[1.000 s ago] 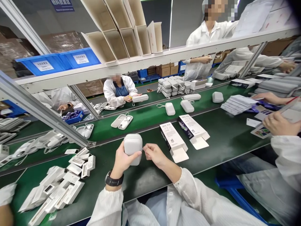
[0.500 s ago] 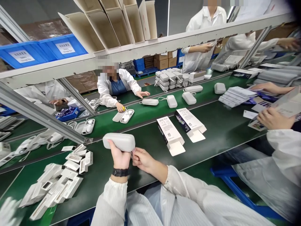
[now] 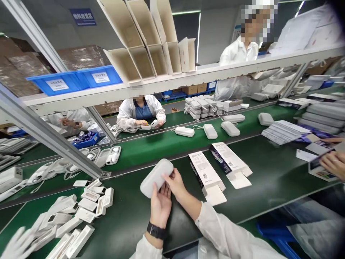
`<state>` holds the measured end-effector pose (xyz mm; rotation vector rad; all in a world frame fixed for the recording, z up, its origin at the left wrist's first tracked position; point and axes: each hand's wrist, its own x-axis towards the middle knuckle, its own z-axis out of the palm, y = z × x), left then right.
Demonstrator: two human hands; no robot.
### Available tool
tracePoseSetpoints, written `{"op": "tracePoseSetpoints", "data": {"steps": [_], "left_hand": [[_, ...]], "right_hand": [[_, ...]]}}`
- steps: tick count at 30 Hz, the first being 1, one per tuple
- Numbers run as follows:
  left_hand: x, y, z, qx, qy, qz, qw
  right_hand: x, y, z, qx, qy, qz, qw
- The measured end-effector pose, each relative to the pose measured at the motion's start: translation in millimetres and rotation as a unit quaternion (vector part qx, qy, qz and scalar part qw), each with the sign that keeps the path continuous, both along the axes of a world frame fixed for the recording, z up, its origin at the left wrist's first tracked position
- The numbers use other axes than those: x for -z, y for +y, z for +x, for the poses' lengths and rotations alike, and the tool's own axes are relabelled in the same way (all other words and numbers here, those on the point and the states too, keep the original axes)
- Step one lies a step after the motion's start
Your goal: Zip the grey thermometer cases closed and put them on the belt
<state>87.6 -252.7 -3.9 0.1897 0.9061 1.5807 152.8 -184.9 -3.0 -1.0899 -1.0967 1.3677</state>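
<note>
The left hand (image 3: 160,203), palm up with fingers spread, supports a white oblong case (image 3: 156,177); the right hand (image 3: 176,183) pinches its edge. Two printed cartons (image 3: 206,171) lie at three o'clock on the table (image 3: 269,176).
</note>
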Motion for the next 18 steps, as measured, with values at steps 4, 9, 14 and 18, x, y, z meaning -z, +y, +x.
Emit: {"op": "tracePoseSetpoints", "data": {"steps": [4,9,14,18], "left_hand": [[16.3,17,-16,-0.038,0.003,-0.077,0.996],[15.5,62,-90,-0.105,0.173,-0.014,0.979],[1.3,133,-202,-0.267,0.274,-0.042,0.923],[-4.8,178,-272,-0.363,0.327,-0.077,0.869]], "right_hand": [[-22.7,111,-9,0.024,-0.144,-0.013,0.989],[-46.2,220,9,0.081,-0.335,-0.034,0.938],[-46.2,233,-4,0.148,-0.445,0.035,0.882],[-28.5,220,-87,0.068,-0.511,0.222,0.827]]}}
